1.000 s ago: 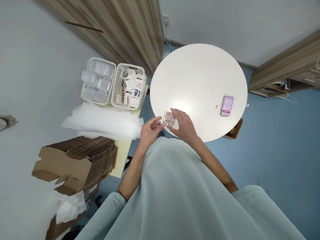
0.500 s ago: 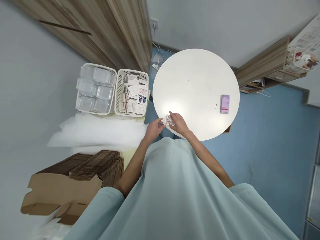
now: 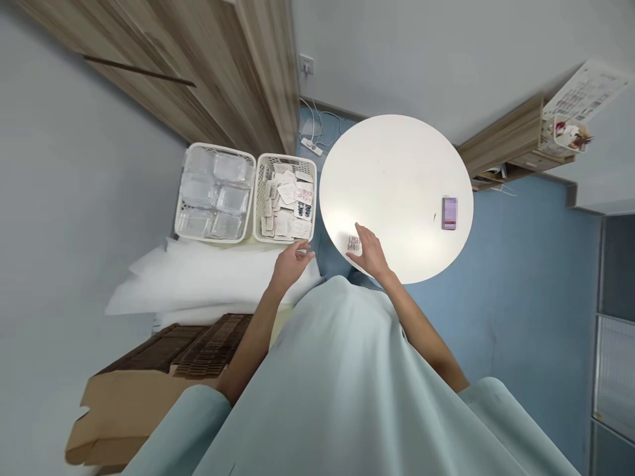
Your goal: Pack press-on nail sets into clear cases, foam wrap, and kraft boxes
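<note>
A small blister pack point(image 3: 353, 243) with pinkish pills lies near the left front edge of the round white table point(image 3: 397, 172). My right hand point(image 3: 371, 252) curves around it, thumb on the near side and fingers on the far side, with a gap between them. Whether the fingertips touch the pack is too small to tell. My left hand point(image 3: 292, 266) hovers off the table's left side, fingers apart and slightly bent, holding nothing. Just beyond it stands a white basket point(image 3: 256, 218) filled with many blister packs point(image 3: 286, 205), some showing dark blue or pink pills.
Another white basket point(image 3: 179, 218) holds stacked clear plastic boxes point(image 3: 218, 192). White soft sheets point(image 3: 213, 277) and folded brown cardboard boxes point(image 3: 149, 390) lie at the left. A purple box point(image 3: 449, 213) rests on the table's right side. A power strip point(image 3: 311, 146) with cables is on the floor.
My left hand has moved left, away from the blister pack and toward the basket. My right hand stays around the pack, which keeps its place on the table. The view has shifted slightly.
</note>
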### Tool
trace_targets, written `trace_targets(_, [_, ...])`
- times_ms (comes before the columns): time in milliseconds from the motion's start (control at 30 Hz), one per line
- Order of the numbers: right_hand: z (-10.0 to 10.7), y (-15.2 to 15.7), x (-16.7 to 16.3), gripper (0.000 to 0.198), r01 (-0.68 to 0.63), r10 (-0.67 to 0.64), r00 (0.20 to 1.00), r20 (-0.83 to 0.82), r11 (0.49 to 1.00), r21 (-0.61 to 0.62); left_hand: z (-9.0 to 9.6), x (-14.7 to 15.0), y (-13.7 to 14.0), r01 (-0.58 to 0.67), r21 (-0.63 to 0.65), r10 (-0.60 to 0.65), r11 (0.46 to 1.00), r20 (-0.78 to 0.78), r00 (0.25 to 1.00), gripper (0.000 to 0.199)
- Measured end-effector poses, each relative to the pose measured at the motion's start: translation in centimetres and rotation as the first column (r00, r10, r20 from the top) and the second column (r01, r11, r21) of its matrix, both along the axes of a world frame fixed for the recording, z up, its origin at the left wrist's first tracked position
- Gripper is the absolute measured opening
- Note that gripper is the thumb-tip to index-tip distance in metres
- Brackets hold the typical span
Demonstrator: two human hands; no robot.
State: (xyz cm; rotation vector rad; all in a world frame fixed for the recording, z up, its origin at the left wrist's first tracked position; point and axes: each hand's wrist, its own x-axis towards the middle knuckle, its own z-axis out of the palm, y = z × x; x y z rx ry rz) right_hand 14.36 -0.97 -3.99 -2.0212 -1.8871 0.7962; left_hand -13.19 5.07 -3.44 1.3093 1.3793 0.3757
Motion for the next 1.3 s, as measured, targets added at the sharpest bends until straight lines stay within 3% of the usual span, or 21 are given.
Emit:
trace_targets(167, [2.1,1.8,-3.5,0.094,-0.063,0.065,0.997,-0.028,0.996,0.056,0.8,-4.7,2.7,-0.145,0.114,0.141,0.983,0.044,0.989,0.048])
trace_targets(300, [3.6,3.6,-6.1,0.092,-0.125,0.131,0.99,-0.049,0.987,0.103,1.1,-9.2,5.5,-0.261,0.275,0.284,0.925,-0.048,0.958,0.045])
trace_targets(433, [5.1,5.0,-8.0,0.089,-0.158,0.168,0.984,-0.061,0.977,0.144,0.3,-13.1,8.7,-0.295,0.389,0.395,0.872,-0.205,0.896,0.052])
trace_targets(567, [6.3,5.7,-9.2,0.086,-0.167,0.177,0.982,-0.063,0.976,0.141,-1.1,-14.9,12.6,-0.277,0.471,0.429,0.837,-0.252,0.868,0.06])
trace_targets(700, [7.2,5.9,-9.8,0.085,-0.162,0.171,0.984,-0.054,0.976,0.144,-2.4,-15.5,16.4,-0.277,0.505,0.455,0.818,-0.271,0.848,0.069])
trace_targets(900, [7.7,5.2,-9.6,0.082,-0.132,0.136,0.991,-0.02,0.982,0.135,-3.5,-15.5,19.4,-0.25,0.452,0.442,0.856,-0.39,0.808,0.076])
trace_targets(1033, [7.7,4.8,-9.3,0.081,-0.116,0.119,0.993,-0.015,0.987,0.113,-3.3,-15.4,19.3,-0.279,0.456,0.471,0.845,-0.388,0.793,0.079])
trace_targets(1133, [7.5,4.7,-9.0,0.08,-0.118,0.123,0.992,-0.032,0.986,0.121,-2.5,-14.6,18.4,-0.279,0.479,0.464,0.833,-0.327,0.823,0.083])
trace_targets(1300, [7.7,5.0,-8.1,0.081,-0.142,0.156,0.985,-0.076,0.977,0.162,-0.3,-9.9,15.1,-0.178,0.533,0.342,0.827,-0.228,0.912,0.085])
